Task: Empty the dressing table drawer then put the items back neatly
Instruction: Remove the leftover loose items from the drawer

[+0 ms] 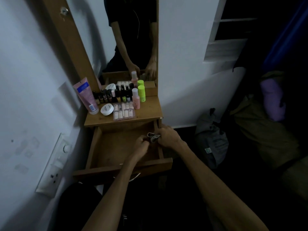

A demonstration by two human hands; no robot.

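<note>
The wooden drawer of the dressing table stands pulled out, its bare floor showing on the left. At its right rear corner both hands meet over a small bundle of pale cord. My left hand has its fingers curled at the bundle's left end. My right hand grips its right side against the drawer wall. On the tabletop stand a pink tube, a white jar, a clear box of press-on nails, a row of small dark bottles, a pink bottle and a green bottle.
A mirror behind the table reflects my arms. A white wall with a switch plate lies to the left. Dim bags and cloth sit on the floor at right.
</note>
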